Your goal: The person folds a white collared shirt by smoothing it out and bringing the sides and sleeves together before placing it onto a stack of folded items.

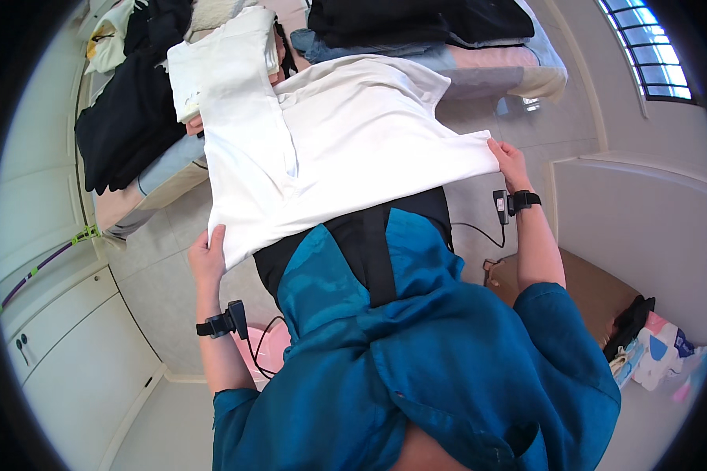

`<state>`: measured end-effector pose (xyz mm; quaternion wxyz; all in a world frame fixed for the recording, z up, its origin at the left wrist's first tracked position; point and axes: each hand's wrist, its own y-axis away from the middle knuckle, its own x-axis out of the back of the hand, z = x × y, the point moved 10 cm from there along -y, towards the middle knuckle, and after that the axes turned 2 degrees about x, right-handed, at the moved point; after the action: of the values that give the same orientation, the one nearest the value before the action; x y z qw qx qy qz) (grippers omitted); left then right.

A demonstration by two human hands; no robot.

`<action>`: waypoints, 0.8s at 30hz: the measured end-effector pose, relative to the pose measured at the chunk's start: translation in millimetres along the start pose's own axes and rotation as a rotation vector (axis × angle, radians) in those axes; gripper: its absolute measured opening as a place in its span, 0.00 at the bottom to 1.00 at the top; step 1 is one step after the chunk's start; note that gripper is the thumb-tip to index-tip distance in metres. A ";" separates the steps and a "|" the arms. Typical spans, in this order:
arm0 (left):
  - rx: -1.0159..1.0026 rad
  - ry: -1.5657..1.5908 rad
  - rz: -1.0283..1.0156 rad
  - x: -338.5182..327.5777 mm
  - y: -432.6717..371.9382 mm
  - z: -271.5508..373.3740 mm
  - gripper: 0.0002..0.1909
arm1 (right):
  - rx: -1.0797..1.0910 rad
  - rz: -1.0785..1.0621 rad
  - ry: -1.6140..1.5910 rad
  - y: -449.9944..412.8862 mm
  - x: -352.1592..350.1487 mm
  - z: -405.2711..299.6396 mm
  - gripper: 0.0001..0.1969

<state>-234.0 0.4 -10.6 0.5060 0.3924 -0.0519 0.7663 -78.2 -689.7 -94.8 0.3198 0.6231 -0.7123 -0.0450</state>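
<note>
A white garment (353, 135) is spread between my two hands, its near edge pulled fairly straight in front of my waist. My left hand (208, 254) grips its near left corner, thumb on top. On the other side my right hand (508, 162) pinches the near right corner. One long section of the cloth, which looks like a sleeve or leg, runs along the left towards a folded stack of white and pink clothes (182, 82). The garment's far part reaches the bed's edge. Both wrists carry a black strap with a small cabled device.
The bed (489, 59) bears folded dark clothes (418, 20), jeans (353, 50) and a black garment pile (129, 118). White cabinets (88, 341) stand at left, with a purple and green hoop (41, 265) near them. A pink basin (268, 350) and a cardboard box (583, 288) are on the floor.
</note>
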 end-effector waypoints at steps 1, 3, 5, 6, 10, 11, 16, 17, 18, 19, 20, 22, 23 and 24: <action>-0.022 0.038 0.000 -0.4 -0.1 2.2 0.19 | 0.030 0.003 -0.039 -1.2 2.6 0.9 0.18; -0.045 -0.018 0.000 -4.9 2.1 4.6 0.19 | 0.060 0.006 -0.077 -0.7 2.5 5.4 0.18; -0.067 -0.077 0.003 -9.6 1.7 3.9 0.19 | 0.065 0.017 0.102 1.7 -4.7 12.4 0.19; -0.032 -0.133 -0.051 -15.3 0.0 -9.8 0.19 | 0.042 0.017 0.185 1.5 -14.8 15.0 0.20; 0.032 -0.173 -0.112 -28.5 -2.7 -37.1 0.23 | -0.030 -0.064 0.203 -5.5 -42.8 53.9 0.21; 0.057 -0.194 -0.116 -31.3 -1.6 -35.6 0.24 | -0.138 -0.111 0.115 -5.5 -48.9 73.4 0.22; 0.350 0.071 -0.063 -32.8 21.5 -74.8 0.27 | -0.390 -0.204 -0.155 13.0 -77.1 88.4 0.25; 0.520 0.218 -0.058 -37.3 32.9 -91.5 0.29 | -0.423 -0.234 -0.280 16.4 -83.3 88.3 0.25; 0.519 0.217 -0.065 -38.1 37.2 -85.7 0.29 | -0.456 -0.258 -0.406 19.5 -86.3 89.9 0.25; 0.682 0.453 -0.226 -59.0 50.8 -80.3 0.29 | -0.456 -0.240 -0.409 11.3 -72.3 106.6 0.25; 0.845 0.687 -0.392 -81.6 66.2 -72.8 0.30 | -0.476 -0.278 -0.399 4.1 -60.2 122.0 0.23; 0.835 0.832 -0.339 -72.5 67.8 -106.5 0.27 | -0.502 -0.372 -0.349 3.7 -63.3 109.4 0.21; 0.819 0.975 -0.307 -70.6 64.2 -120.0 0.25 | -0.514 -0.411 -0.322 4.9 -60.7 102.7 0.20; 0.820 0.978 -0.299 -66.0 62.8 -126.7 0.25 | -0.418 -0.254 -0.334 -2.0 -48.9 89.8 0.19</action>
<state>-343.0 -18.0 -120.8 0.3816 0.1628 0.5358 0.7354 -121.5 -675.3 -186.4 0.3116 0.6118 -0.6467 -0.3324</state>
